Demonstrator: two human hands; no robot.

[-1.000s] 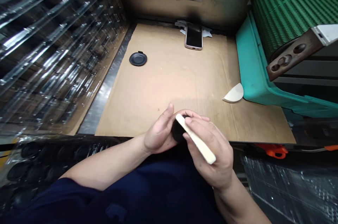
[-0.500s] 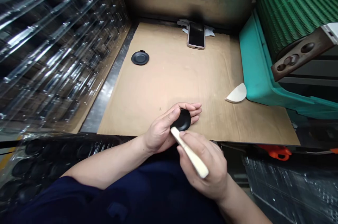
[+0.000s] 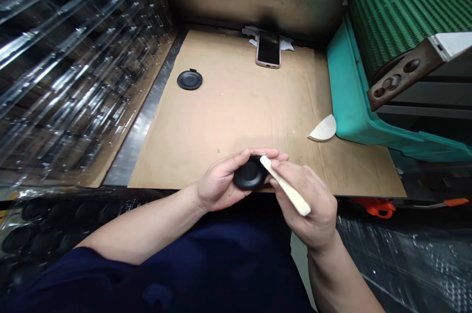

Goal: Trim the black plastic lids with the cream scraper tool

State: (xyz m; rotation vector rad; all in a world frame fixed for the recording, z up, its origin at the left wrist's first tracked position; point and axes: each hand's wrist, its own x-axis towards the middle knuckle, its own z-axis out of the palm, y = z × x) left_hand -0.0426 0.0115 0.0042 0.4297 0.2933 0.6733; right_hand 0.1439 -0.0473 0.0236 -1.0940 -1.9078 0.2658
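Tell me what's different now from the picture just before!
The right hand moved the flat cream-white stick from the near left edge of the round black dish to its right side, farther from the body. Nothing was grabbed or let go: the left hand still holds the dish. The black-screened phone and white half-round piece stayed put.

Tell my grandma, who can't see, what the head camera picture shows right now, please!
A left hand holds a round black piece while the right hand holds a pale stick near its edge. Beyond them, on brown cardboard, lie another black piece, a phone and a white half-round piece beside a teal bin.
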